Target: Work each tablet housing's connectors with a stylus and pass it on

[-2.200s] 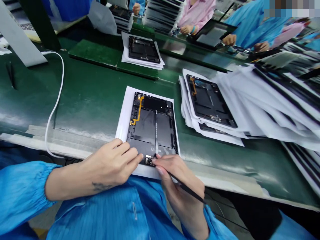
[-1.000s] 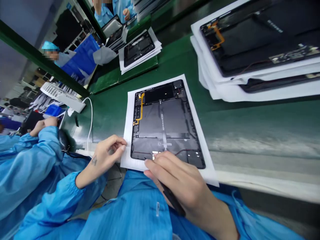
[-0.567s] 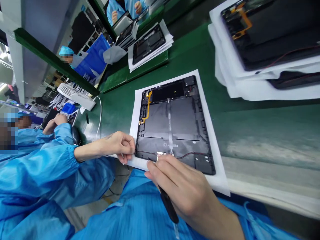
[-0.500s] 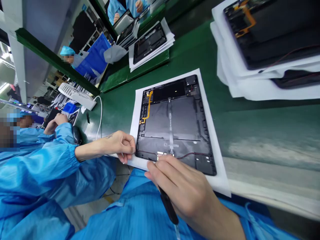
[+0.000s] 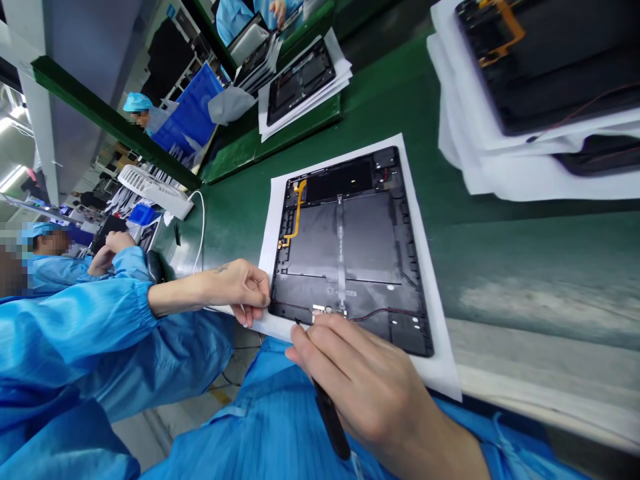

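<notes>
An opened black tablet shell point(image 5: 320, 243) lies on a white sheet point(image 5: 443, 363) in front of me, with an orange flat cable point(image 5: 299, 213) along its left side. A thin dark red wire point(image 5: 385, 310) runs along its near edge, past a small silvery connector part point(image 5: 320, 310). My left hand point(image 5: 243, 290) is closed in a pinch at the shell's near left corner; what its fingertips hold is hidden. My right hand point(image 5: 363, 373) is wrapped round a slim black tool point(image 5: 330, 420), whose dark tip shows by the fingertips near the shell's near edge.
More tablet shells point(image 5: 560, 73) layered with white sheets are stacked at the right. Another shell point(image 5: 301, 81) lies on paper on a green ledge behind. A white fan point(image 5: 155, 192) with a cable stands at the left. Co-workers in blue sit at the left and far side.
My right hand has shifted slightly left and down with the tool, and the tool's dark tip now shows. My left hand stays at the shell's corner. The view has moved a little.
</notes>
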Motion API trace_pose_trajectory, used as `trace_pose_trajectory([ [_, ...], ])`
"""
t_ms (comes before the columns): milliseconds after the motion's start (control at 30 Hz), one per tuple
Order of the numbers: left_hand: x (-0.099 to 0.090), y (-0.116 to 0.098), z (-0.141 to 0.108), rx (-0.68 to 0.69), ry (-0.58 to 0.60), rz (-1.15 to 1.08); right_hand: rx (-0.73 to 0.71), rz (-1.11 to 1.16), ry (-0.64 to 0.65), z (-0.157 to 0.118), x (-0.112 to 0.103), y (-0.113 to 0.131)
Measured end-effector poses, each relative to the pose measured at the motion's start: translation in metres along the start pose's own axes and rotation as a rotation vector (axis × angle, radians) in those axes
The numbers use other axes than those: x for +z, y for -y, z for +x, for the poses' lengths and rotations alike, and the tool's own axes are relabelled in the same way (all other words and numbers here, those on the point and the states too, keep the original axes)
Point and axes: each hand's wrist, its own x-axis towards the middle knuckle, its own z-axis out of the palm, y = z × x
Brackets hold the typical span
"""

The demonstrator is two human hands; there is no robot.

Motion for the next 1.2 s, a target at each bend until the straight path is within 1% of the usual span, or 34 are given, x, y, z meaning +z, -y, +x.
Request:
trace_pose_trajectory([
  [133,0.001,-0.001,0.005,-0.015,-0.01,0.009,0.001,-0.003,-0.019,0.0,0.002,0.001],
  [300,0.002,-0.002,0.01,-0.011,0.008,0.008,0.001,0.001,-0.005,0.001,0.0,0.001],
  [367,0.002,0.001,0.011,0.0,0.005,0.004,0.014,0.014,0.017,0.001,-0.001,0.0],
  [467,0.0,0.011,0.014,0.036,-0.02,0.017,0.033,0.011,0.045,0.001,-0.002,0.001],
  [500,-0.002,0.015,0.015,0.066,-0.055,0.025,0.033,0.006,0.038,0.001,-0.002,0.001],
  [533,-0.003,0.019,0.016,0.109,-0.115,0.032,0.032,0.003,0.034,0.001,-0.002,0.002],
  [600,-0.006,0.026,0.019,0.223,-0.301,0.023,0.035,0.004,0.028,0.0,-0.002,0.003],
  [667,-0.006,0.027,0.019,0.331,-0.491,-0.022,0.051,0.018,0.03,0.0,-0.002,0.004],
  [700,-0.005,0.026,0.017,0.365,-0.543,-0.061,0.061,0.026,0.037,-0.001,-0.002,0.005],
  [733,-0.003,0.023,0.015,0.379,-0.553,-0.116,0.071,0.034,0.046,0.0,-0.002,0.005],
  [767,0.0,0.019,0.012,0.377,-0.522,-0.183,0.083,0.042,0.052,0.0,-0.003,0.005],
  [867,0.012,0.01,0.003,0.314,-0.349,-0.387,0.122,0.085,0.078,0.001,-0.002,0.005],
  [900,0.015,0.009,0.002,0.3,-0.314,-0.432,0.125,0.106,0.075,0.002,-0.001,0.005],
  [967,0.022,0.01,0.005,0.331,-0.262,-0.469,0.125,0.162,0.046,0.003,0.0,0.004],
  [1033,0.022,0.012,0.016,0.435,-0.214,-0.418,0.119,0.221,-0.009,0.003,0.0,0.002],
  [1067,0.019,0.011,0.024,0.507,-0.228,-0.346,0.113,0.244,-0.04,0.003,-0.001,0.0],
  [1100,0.012,0.009,0.032,0.577,-0.274,-0.261,0.1,0.255,-0.066,0.003,-0.003,-0.002],
  [1133,0.001,0.004,0.039,0.637,-0.345,-0.179,0.079,0.249,-0.089,0.003,-0.006,-0.005],
  [1200,-0.032,-0.015,0.053,0.718,-0.51,-0.075,0.023,0.177,-0.098,0.002,-0.016,-0.013],
])
